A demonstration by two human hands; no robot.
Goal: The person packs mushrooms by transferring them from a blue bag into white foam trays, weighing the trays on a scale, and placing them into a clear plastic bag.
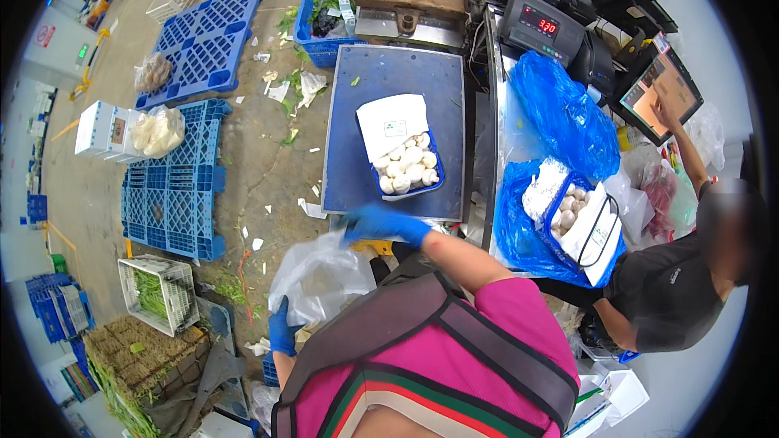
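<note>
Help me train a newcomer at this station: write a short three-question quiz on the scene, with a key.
1. What lies on the flat blue platform?
A) a crate of green stalks
B) a blue basket of white mushrooms
C) a crumpled blue bag

2. True or false: the person's left hand and right hand, both at the translucent bag, are bare.

3. Fill in: the co-worker's raised hand is at a tilted ____.

Key: 1. B. 2. False; both wear blue gloves. 3. Screen.

Left fingers (282,310) grip translucent bag (316,280), right fingers (359,224) against it; mushroom crate (422,191) on platform (349,138).
</note>
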